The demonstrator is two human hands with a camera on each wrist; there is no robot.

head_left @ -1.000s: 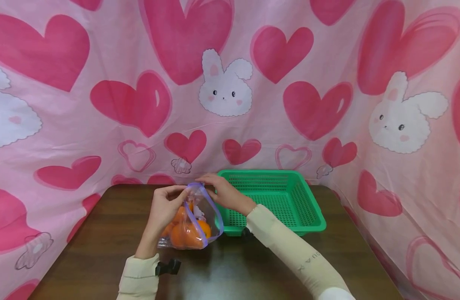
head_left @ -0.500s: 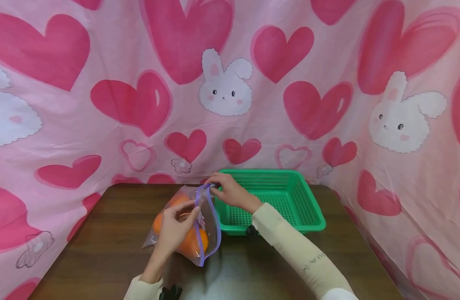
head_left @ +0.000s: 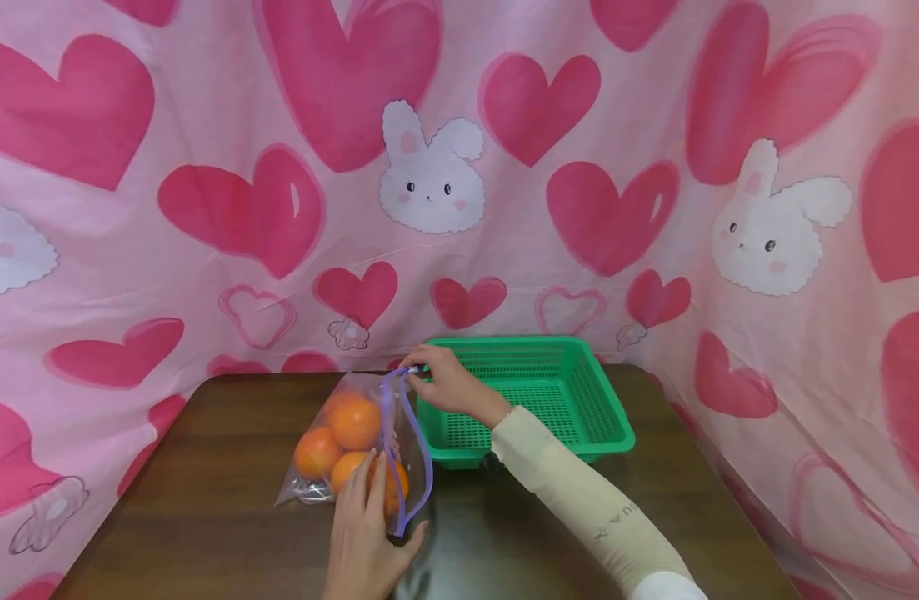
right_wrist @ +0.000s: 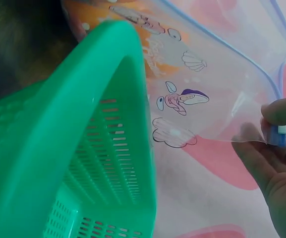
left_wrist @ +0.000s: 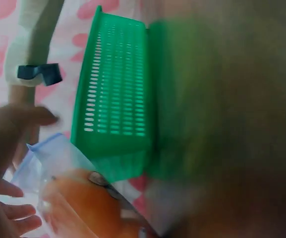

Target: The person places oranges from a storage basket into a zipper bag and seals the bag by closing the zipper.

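A clear zip bag [head_left: 360, 385] with a purple zip edge lies left of centre in the head view, its mouth gaping to the right. Several oranges [head_left: 354, 422] show through the plastic. My right hand [head_left: 447, 383] pinches the far corner of the mouth; in the right wrist view, thumb and fingers hold the blue zip slider [right_wrist: 275, 135] there. My left hand [head_left: 365, 533] is at the near side of the bag, its extended fingers overlapping the front oranges and its thumb spread beside the near corner of the mouth. The left wrist view shows that hand beside the bag.
A green plastic basket [head_left: 627, 442] with slotted walls stands right of the bag, under my right forearm. The brown wooden table [head_left: 204, 500] runs back to a pink curtain [head_left: 519, 208] printed with hearts and rabbits.
My left hand has let go of the bag's mouth and moved down towards me to its near corner. The bag has settled lower, turned more flat. My right hand keeps its hold on the far corner.
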